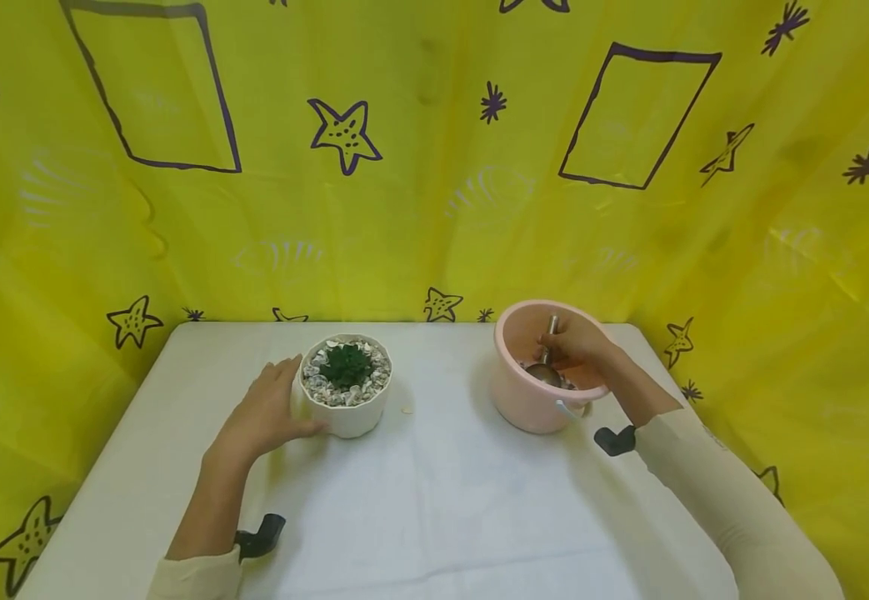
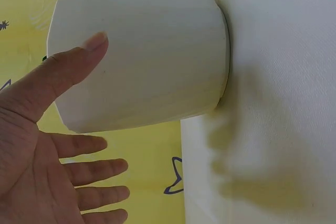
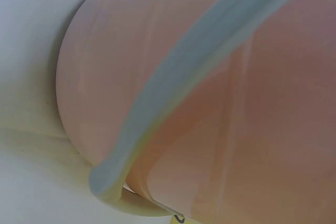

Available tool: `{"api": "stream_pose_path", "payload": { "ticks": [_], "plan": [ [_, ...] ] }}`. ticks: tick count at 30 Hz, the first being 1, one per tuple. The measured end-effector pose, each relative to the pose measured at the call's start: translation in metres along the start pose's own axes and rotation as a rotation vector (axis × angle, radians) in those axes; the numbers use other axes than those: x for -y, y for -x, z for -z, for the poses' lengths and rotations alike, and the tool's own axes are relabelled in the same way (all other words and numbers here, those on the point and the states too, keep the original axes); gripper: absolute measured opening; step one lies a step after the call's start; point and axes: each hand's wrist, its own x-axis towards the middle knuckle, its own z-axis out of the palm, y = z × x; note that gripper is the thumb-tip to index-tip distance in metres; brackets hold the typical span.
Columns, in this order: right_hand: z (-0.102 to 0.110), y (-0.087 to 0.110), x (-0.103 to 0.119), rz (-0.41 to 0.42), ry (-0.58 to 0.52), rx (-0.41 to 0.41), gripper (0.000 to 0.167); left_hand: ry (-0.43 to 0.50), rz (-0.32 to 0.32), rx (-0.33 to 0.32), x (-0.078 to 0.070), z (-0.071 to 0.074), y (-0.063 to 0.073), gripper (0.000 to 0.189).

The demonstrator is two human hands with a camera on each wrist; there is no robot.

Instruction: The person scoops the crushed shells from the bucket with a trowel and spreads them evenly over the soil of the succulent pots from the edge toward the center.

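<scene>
A white pot (image 1: 350,422) stands on the table's left half. Grey and white pebbles (image 1: 322,387) surround the small green plant (image 1: 347,365) in it. My left hand (image 1: 265,410) is at the pot's left side with fingers spread; in the left wrist view its thumb (image 2: 79,66) overlaps the pot wall and the other fingers are straight. On the right is a pink bucket (image 1: 518,407). Inside it, my right hand (image 1: 582,343) grips the upright handle of a metal scoop (image 1: 544,373), its rounded end down among pebbles. The right wrist view shows only the bucket's outside, hiding this hand.
The bucket's pale bail handle (image 3: 173,85) hangs down its near side. Both things stand on a white-covered table (image 1: 434,508). A yellow curtain (image 1: 419,225) with drawn stars encloses the back and sides. A small pale chip (image 1: 407,410) lies beside the pot.
</scene>
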Motion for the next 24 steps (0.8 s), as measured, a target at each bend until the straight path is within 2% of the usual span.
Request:
{"api": "stream_pose_path", "payload": {
  "ticks": [6,11,15,21,24],
  "plan": [
    [-0.003,0.004,0.000,0.030,0.015,-0.008,0.029,-0.125,-0.017,-0.010,0.001,0.005,0.005,0.098],
    [-0.006,0.015,0.001,0.040,-0.010,0.003,0.028,-0.188,-0.021,-0.035,0.002,0.004,0.009,0.086],
    [-0.008,0.029,0.005,0.079,0.098,-0.045,0.030,-0.211,-0.020,-0.045,0.003,0.002,0.012,0.082],
    [-0.019,0.055,0.015,0.107,0.337,-0.181,0.061,-0.215,-0.021,-0.053,0.007,0.000,0.016,0.079],
    [-0.029,0.067,0.019,0.185,0.381,-0.253,0.052,-0.209,-0.026,-0.052,0.008,0.001,0.018,0.077]
  ]
}}
